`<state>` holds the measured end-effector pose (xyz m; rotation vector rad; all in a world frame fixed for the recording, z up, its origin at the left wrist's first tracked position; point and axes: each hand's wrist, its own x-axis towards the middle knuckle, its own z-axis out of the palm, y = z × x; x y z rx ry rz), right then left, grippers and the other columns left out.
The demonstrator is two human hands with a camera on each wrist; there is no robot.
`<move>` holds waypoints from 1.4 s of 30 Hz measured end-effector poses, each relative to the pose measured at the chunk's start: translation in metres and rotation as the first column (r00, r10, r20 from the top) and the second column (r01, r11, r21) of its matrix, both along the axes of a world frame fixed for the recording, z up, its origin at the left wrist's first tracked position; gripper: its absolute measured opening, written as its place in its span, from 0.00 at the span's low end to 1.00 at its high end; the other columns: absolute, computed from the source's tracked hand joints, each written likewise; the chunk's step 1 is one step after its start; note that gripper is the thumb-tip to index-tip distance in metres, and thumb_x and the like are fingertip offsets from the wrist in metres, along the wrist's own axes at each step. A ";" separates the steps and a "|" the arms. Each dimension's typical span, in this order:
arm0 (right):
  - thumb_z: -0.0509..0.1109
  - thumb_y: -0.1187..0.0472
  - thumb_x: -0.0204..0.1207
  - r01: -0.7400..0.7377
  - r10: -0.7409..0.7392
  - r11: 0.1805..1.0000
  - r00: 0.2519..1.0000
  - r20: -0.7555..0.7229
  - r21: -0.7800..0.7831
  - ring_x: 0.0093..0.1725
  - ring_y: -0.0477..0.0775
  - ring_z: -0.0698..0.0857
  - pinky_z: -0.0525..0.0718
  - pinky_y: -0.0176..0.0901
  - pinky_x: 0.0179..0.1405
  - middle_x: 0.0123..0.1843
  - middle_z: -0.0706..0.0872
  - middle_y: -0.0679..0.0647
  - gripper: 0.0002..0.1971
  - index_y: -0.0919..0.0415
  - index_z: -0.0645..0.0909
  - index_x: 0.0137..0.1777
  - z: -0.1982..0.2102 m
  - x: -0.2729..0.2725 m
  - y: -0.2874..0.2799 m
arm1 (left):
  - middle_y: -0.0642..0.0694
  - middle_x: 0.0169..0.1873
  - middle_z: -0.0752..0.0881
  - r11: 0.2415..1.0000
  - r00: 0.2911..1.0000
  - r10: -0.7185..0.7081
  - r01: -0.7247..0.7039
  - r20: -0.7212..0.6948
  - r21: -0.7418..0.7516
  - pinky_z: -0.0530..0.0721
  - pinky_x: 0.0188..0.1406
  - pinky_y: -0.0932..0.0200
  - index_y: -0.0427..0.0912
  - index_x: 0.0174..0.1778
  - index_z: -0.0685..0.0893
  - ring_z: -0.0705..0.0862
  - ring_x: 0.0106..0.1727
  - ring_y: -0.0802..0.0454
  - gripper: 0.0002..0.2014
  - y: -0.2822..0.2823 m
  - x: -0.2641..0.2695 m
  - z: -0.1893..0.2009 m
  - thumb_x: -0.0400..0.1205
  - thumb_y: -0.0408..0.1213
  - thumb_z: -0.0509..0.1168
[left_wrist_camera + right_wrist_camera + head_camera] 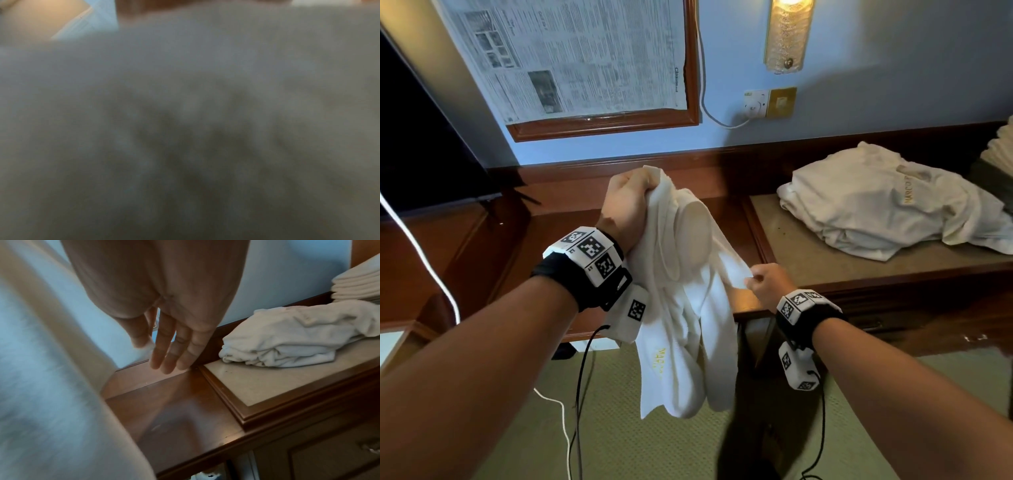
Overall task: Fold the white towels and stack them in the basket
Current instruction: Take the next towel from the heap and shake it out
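towel | held: left hand, right hand | lettering "MAR…"

The white towel bunched in the left hand is soft matt terry cloth with a fine nap and yellow stitched lettering. The corner pinched by the right hand looks thinner. Below the right fingers the wooden desk top is glossy varnished brown. Beside them, a matt, speckled stone-like inset bears a crumpled towel pile of the same cloth.
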<state>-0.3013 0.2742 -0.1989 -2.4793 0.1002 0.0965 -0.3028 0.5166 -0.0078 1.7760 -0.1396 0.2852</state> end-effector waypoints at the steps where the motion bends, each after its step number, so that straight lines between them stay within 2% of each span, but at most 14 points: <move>1: 0.70 0.62 0.78 0.050 -0.051 0.998 0.999 0.010 0.035 0.39 0.65 0.84 0.82 0.51 0.41 0.33 0.84 0.59 0.11 0.61 0.80 0.33 0.005 0.000 -0.006 | 0.53 0.26 0.79 1.000 1.000 0.008 -0.008 0.004 0.023 0.73 0.28 0.72 0.38 0.30 0.79 0.72 0.23 0.67 0.16 0.002 -0.001 0.001 0.84 0.26 0.56; 4: 0.69 0.65 0.78 0.171 -0.188 0.979 0.970 0.157 0.116 0.38 0.64 0.86 0.84 0.50 0.38 0.35 0.87 0.58 0.07 0.57 0.84 0.39 0.036 0.006 -0.030 | 0.50 0.32 0.81 0.995 0.999 -0.050 0.048 0.019 0.093 0.74 0.33 0.74 0.37 0.36 0.82 0.76 0.27 0.68 0.14 0.008 -0.006 0.005 0.85 0.27 0.57; 7: 0.69 0.61 0.79 0.221 -0.310 0.929 0.901 0.302 0.296 0.38 0.62 0.87 0.89 0.56 0.40 0.34 0.86 0.54 0.04 0.56 0.84 0.42 0.092 0.016 -0.037 | 0.46 0.33 0.79 0.954 0.955 -0.279 0.287 -0.101 0.082 0.76 0.42 0.60 0.35 0.39 0.81 0.78 0.35 0.57 0.09 0.020 -0.009 0.008 0.84 0.27 0.60; 9: 0.70 0.61 0.80 0.162 -0.324 0.905 0.861 0.391 0.393 0.39 0.57 0.85 0.87 0.52 0.42 0.37 0.85 0.51 0.05 0.53 0.83 0.43 0.134 0.023 -0.032 | 0.42 0.37 0.81 0.882 0.882 -0.436 0.458 -0.178 0.110 0.75 0.47 0.52 0.33 0.43 0.82 0.78 0.42 0.47 0.06 0.034 -0.006 0.014 0.81 0.32 0.62; 11: 0.68 0.61 0.81 0.029 -0.259 0.901 0.836 0.484 0.432 0.42 0.55 0.85 0.86 0.52 0.46 0.40 0.87 0.53 0.07 0.50 0.83 0.43 0.178 0.026 -0.021 | 0.43 0.43 0.87 0.780 0.855 -0.488 0.517 -0.174 0.352 0.80 0.51 0.53 0.29 0.46 0.84 0.83 0.46 0.47 0.12 0.052 0.001 0.026 0.85 0.38 0.64; 13: 0.66 0.61 0.78 -0.120 -0.151 0.908 0.800 0.581 0.401 0.49 0.59 0.87 0.87 0.59 0.53 0.46 0.89 0.57 0.08 0.47 0.83 0.42 0.217 0.025 -0.006 | 0.47 0.49 0.92 0.754 0.861 -0.503 0.477 -0.070 0.452 0.83 0.56 0.58 0.39 0.51 0.90 0.88 0.51 0.52 0.09 0.067 0.008 0.044 0.88 0.33 0.64; 16: 0.65 0.62 0.76 -0.262 -0.017 0.908 0.755 0.655 0.326 0.53 0.59 0.87 0.85 0.53 0.56 0.48 0.89 0.55 0.10 0.44 0.83 0.43 0.262 0.015 0.019 | 0.54 0.44 0.92 0.837 0.911 -0.401 0.318 0.102 0.446 0.81 0.53 0.59 0.57 0.45 0.92 0.86 0.48 0.54 0.18 0.084 0.015 0.072 0.86 0.27 0.66; 19: 0.66 0.70 0.81 -0.394 0.107 0.876 0.719 0.686 0.277 0.48 0.42 0.87 0.81 0.37 0.52 0.46 0.89 0.49 0.12 0.51 0.83 0.47 0.296 0.002 0.044 | 0.49 0.45 0.91 0.852 0.907 -0.368 0.241 0.203 0.465 0.78 0.50 0.54 0.58 0.45 0.91 0.85 0.45 0.34 0.23 0.092 0.023 0.088 0.84 0.20 0.64; 21: 0.68 0.73 0.80 -0.463 0.211 0.861 0.700 0.682 0.209 0.45 0.36 0.85 0.78 0.28 0.50 0.45 0.89 0.51 0.09 0.58 0.85 0.48 0.314 -0.008 0.060 | 0.43 0.44 0.92 0.876 0.892 -0.365 0.231 0.268 0.424 0.77 0.48 0.49 0.59 0.47 0.92 0.85 0.43 0.27 0.21 0.093 0.023 0.100 0.85 0.24 0.65; 24: 0.74 0.72 0.77 -0.547 0.294 0.818 0.664 0.687 0.179 0.43 0.43 0.86 0.80 0.30 0.49 0.46 0.91 0.63 0.03 0.68 0.87 0.49 0.336 -0.021 0.079 | 0.52 0.43 0.93 0.934 0.863 -0.322 0.222 0.389 0.280 0.86 0.52 0.61 0.54 0.46 0.93 0.91 0.47 0.52 0.18 0.091 0.016 0.118 0.84 0.24 0.67; 26: 0.78 0.70 0.74 -0.568 0.299 0.802 0.653 0.696 0.188 0.42 0.42 0.86 0.82 0.28 0.46 0.44 0.91 0.61 0.04 0.68 0.88 0.48 0.350 -0.027 0.086 | 0.55 0.43 0.93 0.943 0.828 -0.326 0.248 0.456 0.224 0.86 0.51 0.65 0.45 0.48 0.91 0.90 0.48 0.59 0.10 0.086 0.011 0.129 0.81 0.25 0.70; 31: 0.79 0.69 0.73 -0.631 0.358 0.764 0.588 0.726 0.135 0.42 0.38 0.89 0.82 0.27 0.46 0.42 0.92 0.44 0.07 0.59 0.90 0.48 0.376 -0.034 0.094 | 0.50 0.40 0.93 0.923 0.780 -0.363 0.376 0.509 0.083 0.86 0.49 0.64 0.37 0.48 0.91 0.90 0.44 0.56 0.07 0.079 0.009 0.139 0.76 0.32 0.74; 35: 0.77 0.69 0.75 -0.664 0.416 0.747 0.519 0.747 0.046 0.43 0.33 0.88 0.82 0.25 0.47 0.43 0.90 0.39 0.10 0.58 0.88 0.54 0.386 -0.037 0.096 | 0.45 0.44 0.93 0.865 0.747 -0.459 0.500 0.482 0.049 0.87 0.52 0.58 0.44 0.45 0.94 0.90 0.47 0.51 0.06 0.072 0.011 0.144 0.73 0.36 0.80; 42: 0.76 0.68 0.75 -0.722 0.450 0.689 0.497 0.743 0.066 0.47 0.40 0.89 0.85 0.35 0.54 0.45 0.92 0.44 0.11 0.60 0.88 0.56 0.383 -0.028 0.097 | 0.47 0.44 0.93 0.764 0.682 -0.606 0.643 0.410 0.058 0.85 0.54 0.49 0.46 0.46 0.94 0.87 0.47 0.42 0.13 0.063 0.012 0.148 0.73 0.51 0.79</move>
